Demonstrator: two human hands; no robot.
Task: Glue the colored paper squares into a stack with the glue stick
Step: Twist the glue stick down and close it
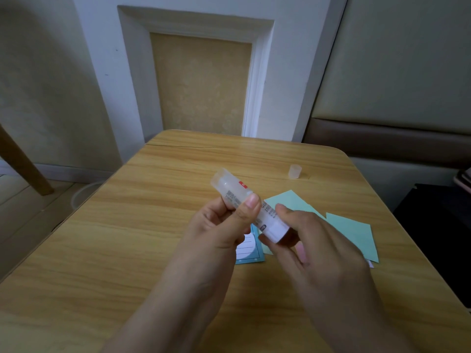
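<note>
The table [127,250] has a wood-grain top, smooth with a soft sheen, cracked along its far edge. The glue stick [248,208] is translucent, frosted plastic with a printed label; its cap [295,171] lying apart looks like the same cloudy plastic. The green squares [353,234] are thin matt paper. The blue card [251,253] seems slightly glossier, though it is mostly hidden.

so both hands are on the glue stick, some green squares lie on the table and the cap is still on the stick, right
Not quite: the cap is off, standing on the table beyond the green squares. The head view shows it. The left hand and right hand do hold the glue stick.
</note>
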